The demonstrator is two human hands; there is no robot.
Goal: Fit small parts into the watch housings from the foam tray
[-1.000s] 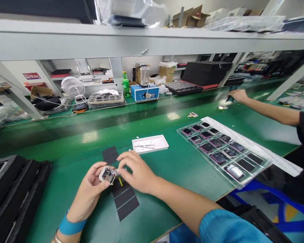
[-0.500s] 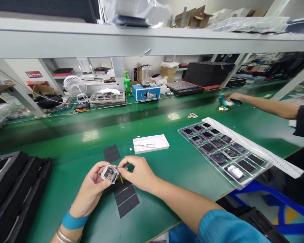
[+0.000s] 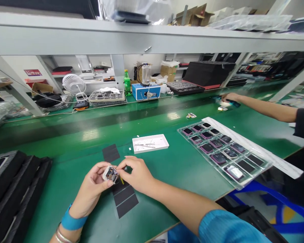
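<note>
My left hand grips a small white smartwatch case by its edges, the inner electronics facing up. My right hand is closed in a pinch at the case's right edge. Whatever lies between its thumb and forefinger is too small to name. A thin yellow piece shows just below the right fingertips. Under both hands lies a strip of black rectangular sheets, and another black sheet is beyond them.
A shallow white tray holds tweezers and tiny parts. To the right lies a clear blister tray of watch screens. Black foam trays are stacked at left. A co-worker's hand moves at the far right.
The watch case has tilted slightly and shifted a little right, with my right hand staying at its edge. The co-worker's hand has moved slightly left.
</note>
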